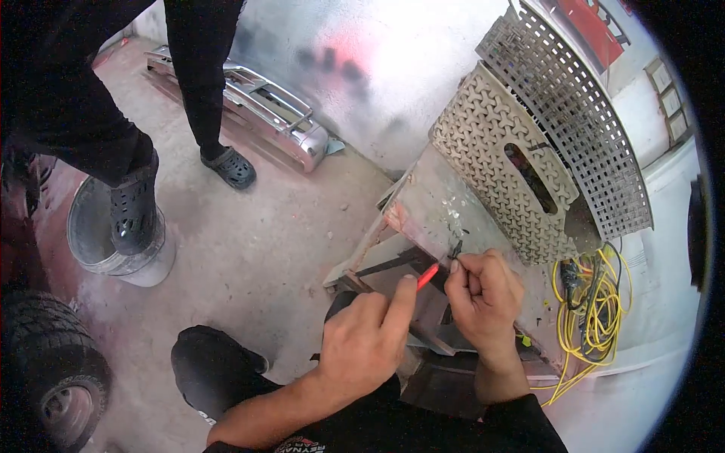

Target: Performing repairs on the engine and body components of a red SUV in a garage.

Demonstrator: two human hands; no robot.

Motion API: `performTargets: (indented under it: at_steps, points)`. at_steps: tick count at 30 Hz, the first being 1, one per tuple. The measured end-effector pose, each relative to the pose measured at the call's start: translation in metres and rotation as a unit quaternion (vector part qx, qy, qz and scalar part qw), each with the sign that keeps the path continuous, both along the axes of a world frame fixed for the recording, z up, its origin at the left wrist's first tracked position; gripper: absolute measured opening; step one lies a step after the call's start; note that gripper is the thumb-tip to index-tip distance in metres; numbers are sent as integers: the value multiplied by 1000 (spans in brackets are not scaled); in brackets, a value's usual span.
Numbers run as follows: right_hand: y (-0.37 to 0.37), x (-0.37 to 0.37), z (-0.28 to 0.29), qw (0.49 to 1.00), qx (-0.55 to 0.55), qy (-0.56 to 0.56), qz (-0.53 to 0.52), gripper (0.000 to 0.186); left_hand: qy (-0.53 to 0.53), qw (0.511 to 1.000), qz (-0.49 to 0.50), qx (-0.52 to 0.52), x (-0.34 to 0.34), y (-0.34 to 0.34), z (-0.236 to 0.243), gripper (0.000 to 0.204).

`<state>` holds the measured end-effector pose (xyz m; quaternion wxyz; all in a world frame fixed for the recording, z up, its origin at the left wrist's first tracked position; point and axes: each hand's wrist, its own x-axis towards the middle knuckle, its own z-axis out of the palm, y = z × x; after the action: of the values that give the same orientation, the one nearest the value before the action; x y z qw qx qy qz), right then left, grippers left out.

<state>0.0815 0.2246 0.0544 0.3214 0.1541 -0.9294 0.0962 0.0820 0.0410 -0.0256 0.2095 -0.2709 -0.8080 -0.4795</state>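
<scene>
Tool (429, 275) slim, bright red; piece (458, 248) small, thin, black.

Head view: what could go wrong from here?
The red object in the left hand points toward the right hand, so a slip might jab that hand. The small dark piece, pinched at the right hand's fingertips, could drop.

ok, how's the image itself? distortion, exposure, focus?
Head view: fisheye, black rim, outer panel bowed, probably partly the lens. Head view: wall pale, near washed out up top; trousers lose detail in black. Head view: left hand and right hand fairly sharp, but the dark bit is too small to identify.
</scene>
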Motion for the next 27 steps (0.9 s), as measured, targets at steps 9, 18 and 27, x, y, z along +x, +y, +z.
performTargets:
  at_steps: [9, 18, 27]
  points:
    - [2, 1, 0, 1000, 11, -7, 1, 23, 49, 998, 3, -24, -2, 13, -3, 52]
    - [5, 2, -3, 999, 29, -21, -2, 27, 35, 998, -22, -51, -2, 12, -3, 57]
    - [0, -4, -2, 1000, 23, -11, 8, 23, 22, 997, -42, -54, -8, 15, 1, 56]
